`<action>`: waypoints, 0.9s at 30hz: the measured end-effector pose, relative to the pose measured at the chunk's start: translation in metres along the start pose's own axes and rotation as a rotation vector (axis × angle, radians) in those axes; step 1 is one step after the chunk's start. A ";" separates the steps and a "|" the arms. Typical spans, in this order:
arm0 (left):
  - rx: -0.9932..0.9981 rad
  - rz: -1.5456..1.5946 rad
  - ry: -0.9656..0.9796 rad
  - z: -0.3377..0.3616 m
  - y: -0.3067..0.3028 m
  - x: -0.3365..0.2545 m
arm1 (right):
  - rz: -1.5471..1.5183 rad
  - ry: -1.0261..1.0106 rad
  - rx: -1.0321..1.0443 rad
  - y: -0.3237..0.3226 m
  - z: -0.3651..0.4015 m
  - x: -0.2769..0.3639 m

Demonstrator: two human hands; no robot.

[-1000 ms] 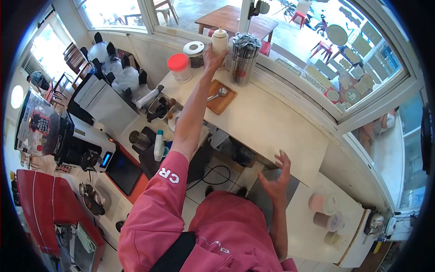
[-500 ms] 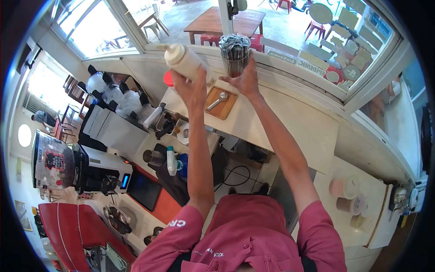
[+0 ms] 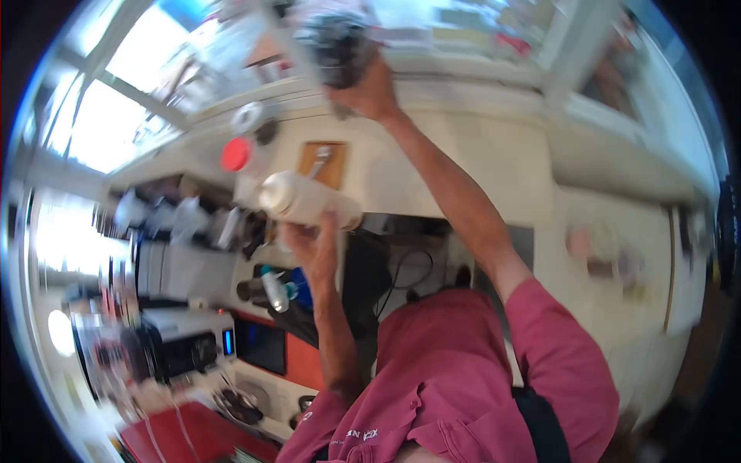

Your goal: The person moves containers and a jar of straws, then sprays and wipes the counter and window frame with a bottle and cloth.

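Note:
My left hand (image 3: 315, 245) is closed around a whitish plastic bottle (image 3: 312, 202), held tilted on its side above the near edge of the counter. Farther forward, by the window ledge, my right hand (image 3: 374, 91) grips a cup (image 3: 336, 55) packed with dark and silvery pieces, too smeared to name. Between the two lies a small wooden board (image 3: 333, 171) with a metal scoop (image 3: 318, 160) on it. A jar with a red lid (image 3: 236, 155) stands left of the board, close to the bottle.
A container with a white lid (image 3: 248, 119) stands by the window. On the left are a spray bottle (image 3: 275, 289), a coffee grinder (image 3: 166, 343) and a dark flat screen or pad (image 3: 261, 346). Several tubs (image 3: 606, 251) sit on the right counter.
My left hand has brought the bottle down and closer to my body. My right hand still holds the cup, now farther up and left in view. The whole view has turned and blurred.

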State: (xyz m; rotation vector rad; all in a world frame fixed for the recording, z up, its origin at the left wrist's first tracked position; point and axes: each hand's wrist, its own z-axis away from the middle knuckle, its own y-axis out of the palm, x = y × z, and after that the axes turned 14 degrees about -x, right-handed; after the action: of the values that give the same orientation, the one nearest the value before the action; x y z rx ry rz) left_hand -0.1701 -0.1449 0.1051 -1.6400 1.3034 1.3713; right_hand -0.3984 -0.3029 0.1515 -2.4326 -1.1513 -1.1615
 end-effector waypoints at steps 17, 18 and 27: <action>1.228 0.098 -0.172 0.232 0.152 0.002 | 0.772 0.479 -0.610 -0.467 0.253 0.213; 1.273 0.089 -0.164 0.251 0.166 0.010 | 0.803 0.451 -0.696 -0.483 0.270 0.210; 1.467 0.163 -0.086 0.392 0.249 0.064 | 0.822 0.375 -0.987 -0.587 0.341 0.150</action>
State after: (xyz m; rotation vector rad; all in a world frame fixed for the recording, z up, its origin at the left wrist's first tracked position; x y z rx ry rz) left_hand -0.5383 0.1129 -0.0277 -0.4421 1.7117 0.2330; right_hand -0.5740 0.3403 -0.0449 -2.5647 0.6827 -1.9550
